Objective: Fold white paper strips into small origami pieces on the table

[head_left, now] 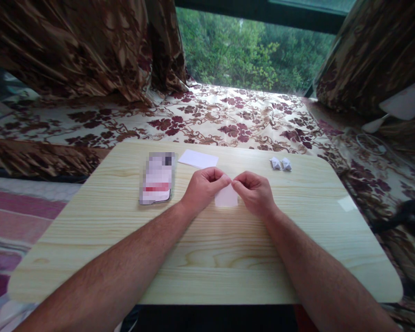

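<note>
Between my two hands a small white sheet of paper [226,197] is pinched at its upper edge, over the middle of the wooden table [221,249]. My left hand [205,188] grips it with thumb and forefinger, the other fingers curled in. My right hand [255,190] does the same from the other side, the two thumb tips nearly meeting. The fingers hide part of the paper's top. Beyond my left hand lies a stack of white paper [198,158]. Two small folded paper pieces [275,163] sit side by side at the table's far right.
A phone [157,177], partly pixelated, lies left of my hands. Past the table's far edge is a ledge with floral cloth [235,115], below a window with curtains [114,50]. A white lamp-like object [404,101] stands at right. Striped bedding [17,203] is at left.
</note>
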The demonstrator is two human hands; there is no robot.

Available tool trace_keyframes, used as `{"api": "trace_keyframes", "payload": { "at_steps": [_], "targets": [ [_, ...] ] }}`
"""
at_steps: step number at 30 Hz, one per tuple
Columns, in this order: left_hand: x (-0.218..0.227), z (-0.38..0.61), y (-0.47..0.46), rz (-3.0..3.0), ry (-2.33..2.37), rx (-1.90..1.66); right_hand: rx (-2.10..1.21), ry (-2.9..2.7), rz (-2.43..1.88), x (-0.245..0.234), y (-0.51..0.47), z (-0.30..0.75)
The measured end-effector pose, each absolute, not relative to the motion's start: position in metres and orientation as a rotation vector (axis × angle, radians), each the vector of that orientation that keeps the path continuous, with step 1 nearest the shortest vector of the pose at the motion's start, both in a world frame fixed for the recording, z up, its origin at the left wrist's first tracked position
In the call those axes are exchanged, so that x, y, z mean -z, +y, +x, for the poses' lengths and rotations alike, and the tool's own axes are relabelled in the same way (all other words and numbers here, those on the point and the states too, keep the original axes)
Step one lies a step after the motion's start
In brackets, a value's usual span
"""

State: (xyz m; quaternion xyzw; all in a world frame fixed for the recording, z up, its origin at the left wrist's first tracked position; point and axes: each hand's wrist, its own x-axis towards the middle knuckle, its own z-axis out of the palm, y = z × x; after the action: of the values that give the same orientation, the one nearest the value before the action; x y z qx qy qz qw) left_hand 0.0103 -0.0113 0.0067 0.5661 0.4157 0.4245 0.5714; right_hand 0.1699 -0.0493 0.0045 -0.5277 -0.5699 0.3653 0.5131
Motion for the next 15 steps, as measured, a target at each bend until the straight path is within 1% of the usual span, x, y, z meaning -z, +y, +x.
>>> {"api": "trace_keyframes", "payload": {
  "at_steps": [15],
  "targets": [
    [-0.0031, 0.0092, -0.0088, 1.136, 0.901, -1.044, -0.826, -1.438, -1.254, -0.0046, -0.0515, 0.169]
  ]
}}
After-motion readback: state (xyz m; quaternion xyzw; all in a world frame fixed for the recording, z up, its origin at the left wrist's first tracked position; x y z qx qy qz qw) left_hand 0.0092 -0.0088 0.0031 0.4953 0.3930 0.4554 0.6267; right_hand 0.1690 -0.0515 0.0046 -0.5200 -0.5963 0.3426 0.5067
